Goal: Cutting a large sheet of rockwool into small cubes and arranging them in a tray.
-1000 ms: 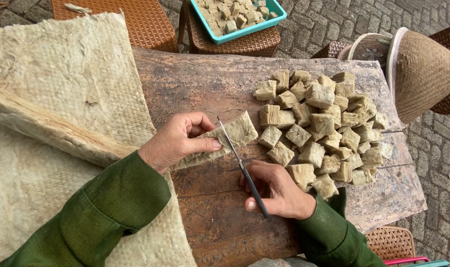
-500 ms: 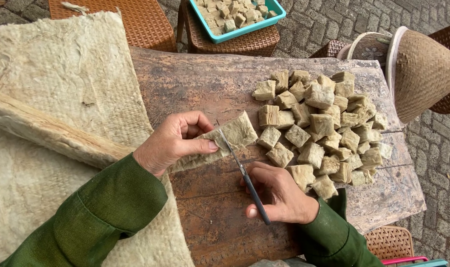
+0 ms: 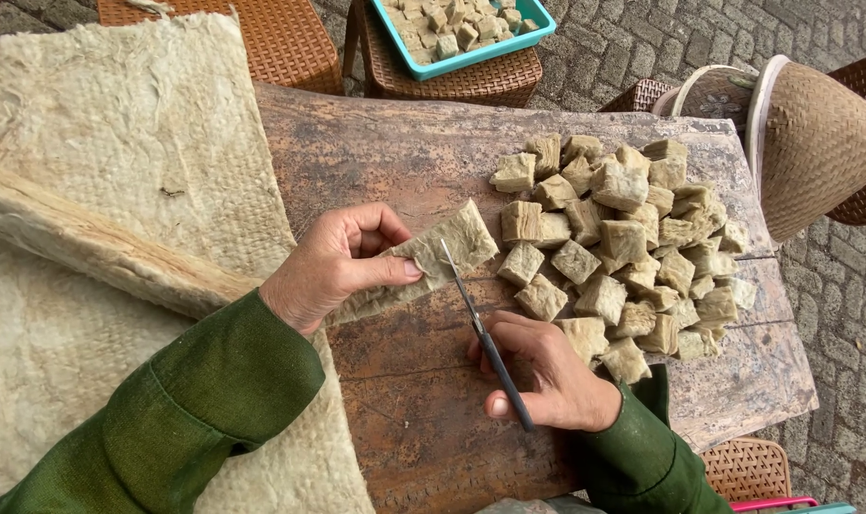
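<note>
Hands at work over a weathered wooden table (image 3: 404,162): the right hand (image 3: 547,376), fingers wrapped round the handle, holds a slim knife (image 3: 480,333) whose blade runs up and away from the wrist, its tip resting on a flat fibrous strip (image 3: 447,252). The left hand (image 3: 333,262), nearer to the strip, pinches it between thumb and curled fingers just left of the blade. The strip's long axis runs from lower left to upper right, its free squared end pointing toward a pile of cut cubes (image 3: 623,238) heaped just beyond on the right side of the table. The blade crosses the strip at a steep angle, with only a short length of strip lying beyond it. To the left, a large sheet of the same pale fibre (image 3: 99,171) drapes over the table edge. A teal tray (image 3: 471,29) of more cubes sits on a wicker stool (image 3: 452,81) beyond the table, and a woven conical hat (image 3: 814,143) rests at far right.
</note>
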